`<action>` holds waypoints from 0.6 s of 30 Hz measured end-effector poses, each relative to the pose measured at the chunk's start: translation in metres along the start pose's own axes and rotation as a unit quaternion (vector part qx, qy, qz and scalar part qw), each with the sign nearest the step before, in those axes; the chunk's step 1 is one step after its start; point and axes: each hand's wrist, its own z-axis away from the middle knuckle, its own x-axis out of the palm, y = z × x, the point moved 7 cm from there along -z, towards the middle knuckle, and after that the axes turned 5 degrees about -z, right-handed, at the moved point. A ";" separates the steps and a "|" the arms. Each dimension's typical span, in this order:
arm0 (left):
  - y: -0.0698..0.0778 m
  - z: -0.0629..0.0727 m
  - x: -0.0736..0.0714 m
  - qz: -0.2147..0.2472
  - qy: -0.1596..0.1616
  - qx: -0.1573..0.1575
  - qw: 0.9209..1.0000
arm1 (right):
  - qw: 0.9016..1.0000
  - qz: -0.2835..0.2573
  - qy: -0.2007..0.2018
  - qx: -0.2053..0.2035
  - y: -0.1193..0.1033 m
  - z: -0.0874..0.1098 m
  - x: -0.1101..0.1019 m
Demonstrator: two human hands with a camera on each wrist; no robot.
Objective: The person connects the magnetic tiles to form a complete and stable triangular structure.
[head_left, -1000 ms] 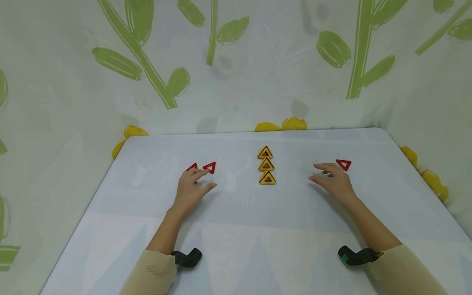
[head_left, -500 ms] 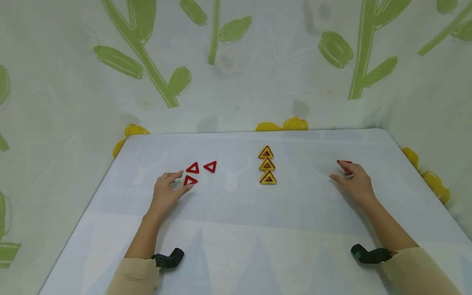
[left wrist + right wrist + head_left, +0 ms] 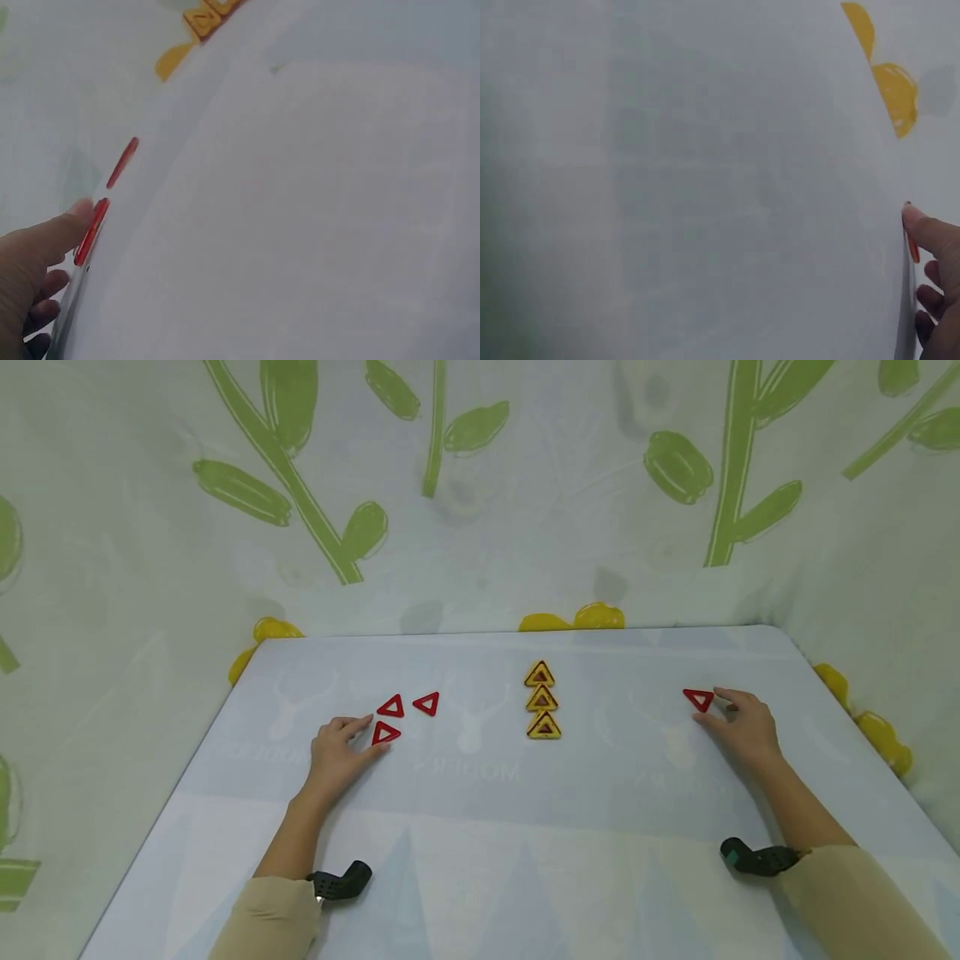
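In the head view, my left hand (image 3: pixel 337 758) pinches the lower red triangular frame (image 3: pixel 385 734) between thumb and index finger. The thumb lies at its lower edge and the index fingertip by its left corner. Two more red triangles, the upper one (image 3: pixel 391 707) and the right-hand one (image 3: pixel 426 703), lie just beyond. At the right, my right hand (image 3: pixel 746 728) pinches a single red triangle (image 3: pixel 698 700), thumb at its bottom corner and index fingertip at its right corner. In the wrist views both held triangles (image 3: pixel 93 232) (image 3: pixel 912 246) show edge-on beside the thumbs.
Three yellow triangles with dark red centres (image 3: pixel 542 698) form a column in the middle of the pale table (image 3: pixel 487 860). A wall (image 3: pixel 525 552) with green leaf and yellow shapes rises behind the table. Dark cameras (image 3: pixel 341 881) sit on the wrists.
My left hand moved left and back to the lower red triangle, uncovering the red group. My right hand moved right, past the single triangle, and now grips it from its right side.
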 end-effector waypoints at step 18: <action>-0.002 -0.001 0.004 -0.005 0.049 0.070 0.996 | 0.999 -0.004 -0.031 -0.012 0.011 -0.007 0.004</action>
